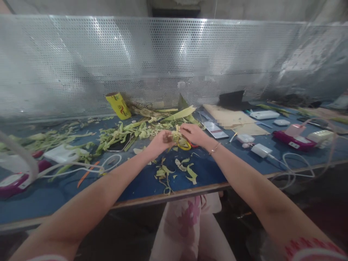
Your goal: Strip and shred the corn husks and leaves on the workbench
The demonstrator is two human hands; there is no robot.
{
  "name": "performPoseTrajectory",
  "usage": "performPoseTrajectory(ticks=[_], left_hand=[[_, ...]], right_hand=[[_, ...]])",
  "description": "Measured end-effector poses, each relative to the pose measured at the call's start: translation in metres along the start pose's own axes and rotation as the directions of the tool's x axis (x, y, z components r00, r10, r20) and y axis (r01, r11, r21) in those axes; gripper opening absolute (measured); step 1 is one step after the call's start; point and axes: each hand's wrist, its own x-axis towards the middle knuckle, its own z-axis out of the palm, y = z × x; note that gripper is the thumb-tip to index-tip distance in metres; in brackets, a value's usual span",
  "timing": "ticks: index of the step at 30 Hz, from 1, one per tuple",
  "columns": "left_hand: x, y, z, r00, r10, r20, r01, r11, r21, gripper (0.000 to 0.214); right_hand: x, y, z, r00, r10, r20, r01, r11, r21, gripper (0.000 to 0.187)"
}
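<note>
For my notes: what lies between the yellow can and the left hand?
Head view: heaped green leaf strips lie there; the left hand grips a leaf piece.

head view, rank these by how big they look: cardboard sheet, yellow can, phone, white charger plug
1. cardboard sheet
2. yellow can and phone: they look about alike, so no ranking between them
3. white charger plug

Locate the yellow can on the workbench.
The yellow can leans against the perforated metal screen at the back of the blue table, left of centre in the head view, beside the green leaf strips.
</note>
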Motion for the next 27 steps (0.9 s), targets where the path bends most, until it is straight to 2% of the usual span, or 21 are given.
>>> performPoseTrajectory(ticks=[4, 7, 11, 13, 15, 17, 19, 21, 27], left_hand=[[0.001, 0.003, -0.005, 0.995, 0.057, -0.088, -0.041, 0.984, 0.173, 0.031], [0.001, 0.006, -0.007, 0.992, 0.074, -0.107, -0.044, 0.966, 0.256, 0.030], [0.005, 0.005, -0.007, 0.988, 0.004, -0.154, 0.021, 0.987, 0.160, 0.021], [0.007, 0.007, -0.007, 0.980, 0.086, -0.180, -0.053, 0.982, 0.181, 0.015], [0.006, 0.013, -0.008, 0.973, 0.202, -0.114, -0.167, 0.950, 0.263, 0.017], [0.003, 0.020, -0.008, 0.976, 0.218, 0.023, -0.214, 0.926, 0.312, 0.010], [-0.001, 0.024, -0.007, 0.982, 0.158, 0.103, -0.183, 0.928, 0.324, 0.007], [-0.003, 0.023, -0.006, 0.988, 0.106, 0.114, -0.136, 0.944, 0.301, 0.010], [-0.005, 0.017, -0.006, 0.989, -0.021, 0.144, 0.026, 0.999, -0.031, 0.022]], right_hand=[[0.001, -0.003, 0.001, 0.998, -0.038, 0.045, 0.036, 0.999, 0.029, 0.019], [0.001, -0.007, 0.004, 0.995, -0.030, 0.096, 0.022, 0.996, 0.084, 0.019], [0.000, -0.010, 0.008, 0.997, -0.013, 0.079, 0.000, 0.986, 0.168, 0.019], [0.000, -0.009, 0.008, 0.998, -0.008, 0.067, -0.006, 0.977, 0.212, 0.018], [0.000, -0.009, 0.008, 0.998, -0.007, 0.063, -0.009, 0.970, 0.242, 0.017], [0.000, -0.010, 0.006, 0.998, -0.016, 0.060, 0.001, 0.968, 0.252, 0.016], [-0.001, -0.012, 0.005, 0.998, -0.030, 0.053, 0.016, 0.969, 0.247, 0.016], [-0.002, -0.015, 0.003, 0.998, -0.034, 0.053, 0.021, 0.971, 0.238, 0.016], [-0.002, -0.022, 0.002, 0.991, -0.027, 0.130, -0.001, 0.977, 0.213, 0.025]])
